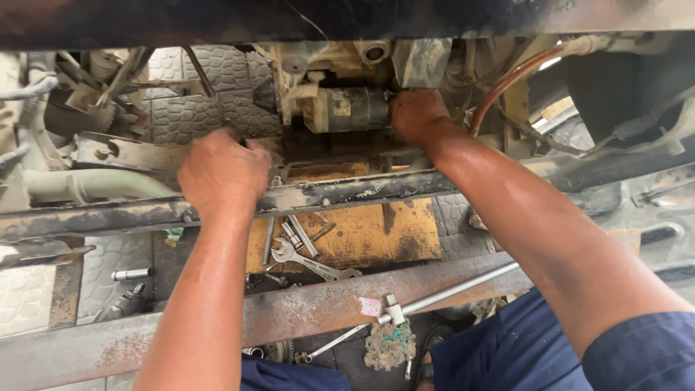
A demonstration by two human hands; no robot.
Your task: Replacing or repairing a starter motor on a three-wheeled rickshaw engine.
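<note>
A dark cylindrical motor unit [351,108] is mounted to a dirty cream engine housing [308,76] inside a vehicle frame. My right hand [418,116] reaches over a rusty cross rail [347,192] and wraps around the right end of the cylinder. My left hand [223,172] rests on the same rail, left of the unit, fingers curled down behind it; whether it holds anything is hidden. Below the rail, wrenches [308,259] and sockets lie on a yellow cardboard sheet [384,235].
A second rusty frame beam [217,318] crosses nearer to me, with a long ratchet bar [449,291] and a rag [389,344] on it. A copper-coloured hose [507,80] curves at the upper right. A pale pipe [94,185] runs at left. Patterned paving lies beneath.
</note>
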